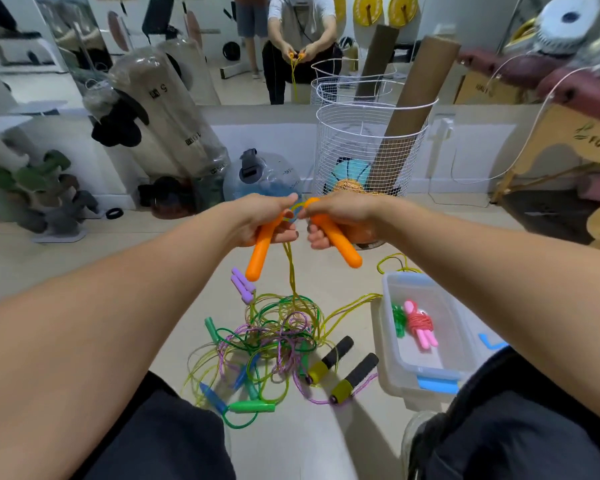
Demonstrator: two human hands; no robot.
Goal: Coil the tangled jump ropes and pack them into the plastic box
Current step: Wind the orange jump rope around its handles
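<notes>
Both orange handles are up; the cord still runs down into the knot.

Your left hand (264, 220) grips one orange handle (261, 252) and your right hand (340, 218) grips the other (338, 244), held close together, while their yellow cord (291, 271) drops into the tangled pile (274, 334) on the floor beside the plastic box (388, 334). Pull straight up and you will likely cinch the green and purple ropes tighter, or drag the whole pile along.

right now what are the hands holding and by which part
Each hand grips one orange jump-rope handle near its rope end: the left hand holds the left handle, the right hand the right handle. The yellow rope hangs down to the tangled pile.
</notes>
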